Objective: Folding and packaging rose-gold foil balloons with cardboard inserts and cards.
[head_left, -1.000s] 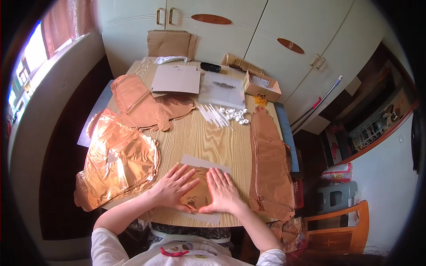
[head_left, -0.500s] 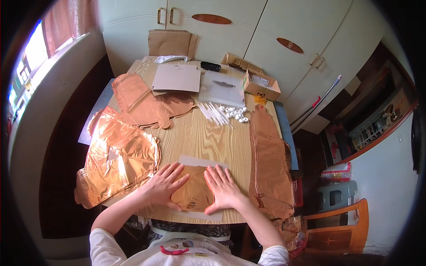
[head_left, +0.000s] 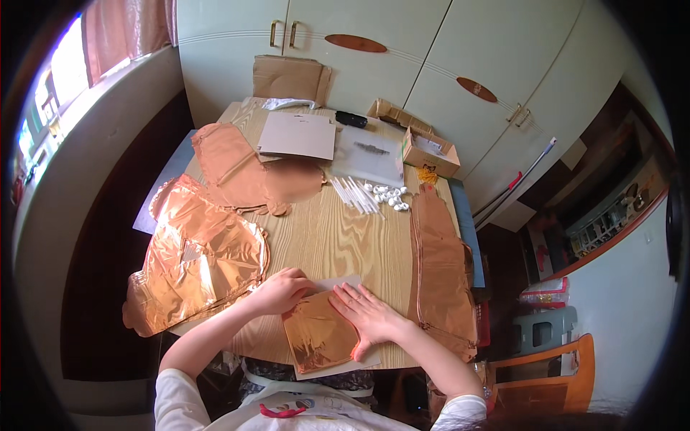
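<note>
A folded piece of copper-coloured foil (head_left: 320, 337) lies over a pale card (head_left: 339, 281) at the table's near edge, the card showing past its far and near ends. Both sit tilted on the table. My left hand (head_left: 282, 289) is closed at their far left corner, fingers curled and their tips partly hidden. Flat on the foil's right side, my right hand (head_left: 368, 314) spreads its fingers, thumb toward me. Left of my hands lies a crinkled, shiny copper foil balloon (head_left: 205, 251), uninflated.
More flat foil balloons lie at the back left (head_left: 230, 161) and along the right edge (head_left: 442, 266). White sticks (head_left: 356, 195) and small white cups (head_left: 388, 194) are mid-table. Behind them are a stack of pale cards (head_left: 298, 135), a clear bag (head_left: 366, 154) and an open cardboard box (head_left: 431, 152).
The card and foil have turned askew and slid slightly toward me. My left hand has gone from lying flat to curling at the corner; my right hand stays flat on the foil.
</note>
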Available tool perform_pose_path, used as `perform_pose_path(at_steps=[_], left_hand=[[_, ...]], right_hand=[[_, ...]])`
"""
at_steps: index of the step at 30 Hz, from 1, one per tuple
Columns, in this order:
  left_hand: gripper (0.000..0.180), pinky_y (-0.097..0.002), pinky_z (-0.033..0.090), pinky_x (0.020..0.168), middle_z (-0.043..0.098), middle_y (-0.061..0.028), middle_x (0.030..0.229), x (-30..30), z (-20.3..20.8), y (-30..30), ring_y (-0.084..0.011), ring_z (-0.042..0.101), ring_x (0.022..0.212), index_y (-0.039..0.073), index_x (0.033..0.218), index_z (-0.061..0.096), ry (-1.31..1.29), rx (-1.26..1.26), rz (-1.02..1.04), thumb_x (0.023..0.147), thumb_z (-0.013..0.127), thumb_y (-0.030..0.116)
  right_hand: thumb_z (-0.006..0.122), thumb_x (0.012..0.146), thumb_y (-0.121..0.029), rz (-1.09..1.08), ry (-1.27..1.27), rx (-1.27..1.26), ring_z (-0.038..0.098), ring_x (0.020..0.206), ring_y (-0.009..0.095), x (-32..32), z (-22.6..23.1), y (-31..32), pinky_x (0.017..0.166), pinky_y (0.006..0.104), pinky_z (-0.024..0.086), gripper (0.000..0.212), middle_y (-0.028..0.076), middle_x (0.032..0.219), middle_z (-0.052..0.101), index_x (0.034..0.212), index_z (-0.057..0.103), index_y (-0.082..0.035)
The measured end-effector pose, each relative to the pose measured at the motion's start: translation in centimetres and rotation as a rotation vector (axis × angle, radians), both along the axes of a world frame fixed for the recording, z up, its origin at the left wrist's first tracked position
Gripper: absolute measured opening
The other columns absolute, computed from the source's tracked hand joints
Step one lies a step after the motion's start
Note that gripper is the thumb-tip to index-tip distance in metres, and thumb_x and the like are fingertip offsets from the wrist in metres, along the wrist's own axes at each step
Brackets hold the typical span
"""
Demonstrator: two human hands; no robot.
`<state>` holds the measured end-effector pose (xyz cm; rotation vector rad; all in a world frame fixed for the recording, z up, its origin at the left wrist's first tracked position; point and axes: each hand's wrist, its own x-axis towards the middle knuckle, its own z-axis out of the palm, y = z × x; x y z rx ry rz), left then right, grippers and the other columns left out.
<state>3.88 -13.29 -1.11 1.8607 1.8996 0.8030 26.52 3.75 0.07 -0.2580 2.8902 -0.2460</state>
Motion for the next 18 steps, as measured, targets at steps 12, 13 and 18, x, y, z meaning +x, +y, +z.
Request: perform_pose_path(at_steps=[12, 13, 18], left_hand=[[0.041, -0.0412, 0.05, 0.085, 0.059, -0.0157, 0.099, 0.2, 2.1, -4.3, -0.0337, 0.06, 0.094, 0.004, 0.104, 0.062, 0.084, -0.145, 0.189, 0.082, 0.073, 0.038], [0.043, -0.0411, 0.05, 0.084, 0.058, -0.0159, 0.099, 0.3, 2.0, -5.3, -0.034, 0.06, 0.093, 0.004, 0.104, 0.062, 0.068, -0.172, 0.227, 0.081, 0.073, 0.038], [0.046, -0.0457, 0.045, 0.097, 0.058, -0.0137, 0.117, 3.7, 2.6, -9.4, -0.0322, 0.055, 0.113, 0.009, 0.119, 0.061, 0.258, -0.008, 0.222, 0.082, 0.073, 0.035]], right_hand=[[0.075, 0.046, -0.078, 0.0, 0.036, -0.045, 0.011, 0.149, 0.036, 0.2, -0.4, 0.3, 0.121, 0.0516, 0.011, 0.145, 0.021, 0.161, 0.011, 0.154, 0.014, -0.004], [0.075, 0.046, -0.077, 0.0, 0.041, -0.056, 0.011, 0.149, 0.036, 0.2, -0.4, 0.3, 0.121, 0.0517, 0.011, 0.145, 0.021, 0.161, 0.011, 0.155, 0.014, -0.004], [0.078, 0.046, -0.074, -0.009, 0.005, -0.051, 0.01, 0.15, 0.036, 0.0, 0.0, 0.0, 0.121, 0.0515, 0.01, 0.145, 0.019, 0.162, 0.01, 0.155, 0.012, -0.007]])
